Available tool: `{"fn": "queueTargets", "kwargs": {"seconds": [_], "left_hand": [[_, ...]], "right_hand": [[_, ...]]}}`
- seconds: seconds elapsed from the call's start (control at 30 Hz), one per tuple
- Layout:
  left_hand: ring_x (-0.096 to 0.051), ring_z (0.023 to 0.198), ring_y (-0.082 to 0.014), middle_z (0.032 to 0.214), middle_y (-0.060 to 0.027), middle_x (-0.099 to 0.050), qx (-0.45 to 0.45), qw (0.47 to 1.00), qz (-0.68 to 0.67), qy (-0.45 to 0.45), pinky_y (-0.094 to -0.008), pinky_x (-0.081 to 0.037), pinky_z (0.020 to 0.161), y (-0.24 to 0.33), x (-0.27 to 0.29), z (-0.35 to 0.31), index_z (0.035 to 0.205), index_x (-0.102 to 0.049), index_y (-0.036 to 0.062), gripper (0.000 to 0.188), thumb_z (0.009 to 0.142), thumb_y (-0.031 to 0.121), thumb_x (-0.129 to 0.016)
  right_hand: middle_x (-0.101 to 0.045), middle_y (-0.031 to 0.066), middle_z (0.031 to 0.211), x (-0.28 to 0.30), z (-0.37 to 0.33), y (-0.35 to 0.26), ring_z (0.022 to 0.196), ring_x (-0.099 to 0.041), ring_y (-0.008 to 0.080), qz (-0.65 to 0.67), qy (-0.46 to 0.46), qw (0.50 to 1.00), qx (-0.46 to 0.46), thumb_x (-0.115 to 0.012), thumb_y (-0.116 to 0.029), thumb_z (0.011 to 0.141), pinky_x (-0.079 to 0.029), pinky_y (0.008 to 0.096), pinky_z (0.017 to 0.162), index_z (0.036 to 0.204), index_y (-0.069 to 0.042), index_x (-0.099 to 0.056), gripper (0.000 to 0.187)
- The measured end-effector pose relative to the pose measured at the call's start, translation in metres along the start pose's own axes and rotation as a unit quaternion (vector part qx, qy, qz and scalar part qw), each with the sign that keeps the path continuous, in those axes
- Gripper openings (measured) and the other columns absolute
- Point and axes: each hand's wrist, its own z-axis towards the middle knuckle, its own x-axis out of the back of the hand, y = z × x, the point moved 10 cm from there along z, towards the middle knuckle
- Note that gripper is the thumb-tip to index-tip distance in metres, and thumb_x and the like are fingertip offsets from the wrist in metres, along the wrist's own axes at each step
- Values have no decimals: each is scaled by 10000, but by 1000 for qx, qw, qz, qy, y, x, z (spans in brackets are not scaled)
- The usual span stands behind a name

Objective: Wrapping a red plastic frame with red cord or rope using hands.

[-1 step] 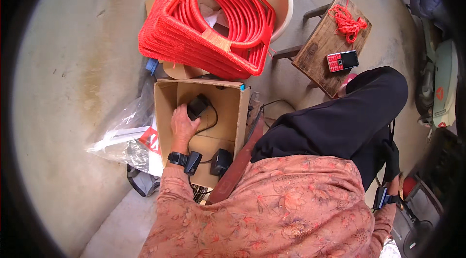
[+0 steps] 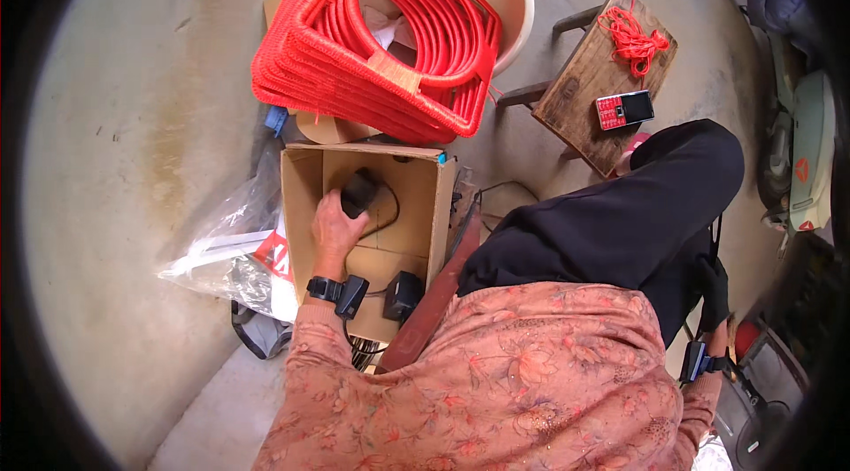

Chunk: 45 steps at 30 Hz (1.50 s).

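Note:
My left hand (image 2: 334,225) reaches into an open cardboard box (image 2: 303,172), its fingers closed on a black power-adapter-like block (image 2: 359,191). A thin black cable (image 2: 390,216) curves from the block down the box's inner wall. A second black block (image 2: 404,294) lies in the box's near right corner, beside my wrist. Strapped to that wrist is a black device (image 2: 351,297). My right hand (image 2: 714,292), in what looks like a black glove, is at the far right beside my dark-trousered leg. Its fingers are hard to make out.
Red cord-wrapped frames (image 2: 372,55) are stacked by a pale tub (image 2: 513,2) beyond the box. A wooden stool (image 2: 580,86) bears a red-and-black phone (image 2: 625,110) and red cord (image 2: 636,44). Clear plastic wrapping (image 2: 232,258) lies left; a reddish-brown strip (image 2: 438,303) slants by the box.
The black block in my left hand has turned slightly, and its cable has shifted a little. My right arm is still.

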Motion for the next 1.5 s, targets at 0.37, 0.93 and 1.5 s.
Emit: {"fn": "queueTargets", "kwargs": {"seconds": [0.37,0.93,1.5], "left_hand": [[-538,945,-422,979,-242,-563,60,977,-93,184,-472,-442,822,13,2,-9,1144,-505,-10,587,668,229,-751],[-518,1056,-387,1101,-203,-540,96,972,12,212,-458,-439,891,36,6,5,1319,-399,22,736,696,214,-741],[-523,1072,-360,1108,-192,-544,126,975,14,185,-454,-450,877,37,4,12,1334,-384,29,757,694,240,-729]], "right_hand": [[-570,-32,768,-3,-24,-3,640,-521,87,54,51,997,-35,-609,-254,901,-426,237,581,1088,-75,-617,258],[-589,-30,844,-13,-42,-30,690,-520,79,13,78,997,-24,-610,-267,895,-421,226,609,1116,-79,-618,290],[-560,-42,771,-16,-30,-20,622,-492,54,54,64,997,4,-619,-223,897,-394,210,550,1102,-77,-607,252]]}}
